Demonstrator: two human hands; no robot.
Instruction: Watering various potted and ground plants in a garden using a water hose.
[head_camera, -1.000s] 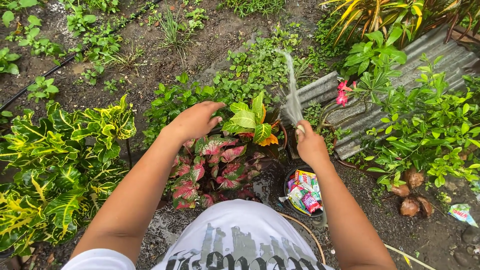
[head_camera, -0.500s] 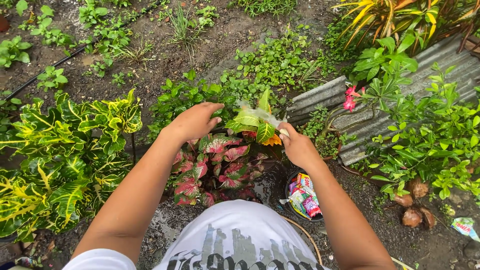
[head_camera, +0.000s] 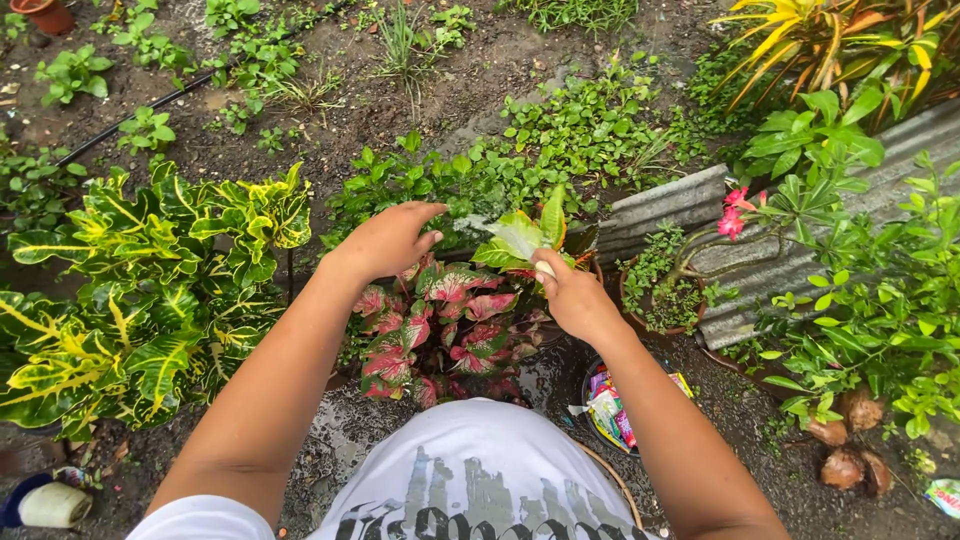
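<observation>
Right of centre, right hand (head_camera: 572, 298) curled shut around a pale stem or leaf base of the green-and-cream leafy plant (head_camera: 522, 240); exact thing between the fingers too small to tell. Left of that, left hand (head_camera: 388, 240) spread flat, fingers loose and gripping nothing, hovering over or brushing the leaves just above the pink-and-green plant (head_camera: 440, 320). Both plants crowded together at centre frame, glossy heart-shaped leaves overlapping, pot mostly hidden beneath the foliage and forearms.

Just below the right wrist, a dark round pot (head_camera: 620, 405) stuffed with bright crinkled wrappers. Right of the hand, a small pot with wiry stems and a pink flower (head_camera: 735, 218), pressed against a grey corrugated metal sheet (head_camera: 700, 215) running toward the upper right. Lower right, brown coconut husks (head_camera: 845, 450) on wet soil, rough and fibrous. Upper right, long yellow-orange strap leaves (head_camera: 820, 45). Left side, a broad shrub with waxy yellow-veined green leaves (head_camera: 140, 290), close beside the left forearm. Upper left, a thin black hose (head_camera: 130, 125) across dark damp earth, plus a terracotta pot (head_camera: 45, 14) at the corner. Bottom edge, white printed shirt (head_camera: 470, 480).
</observation>
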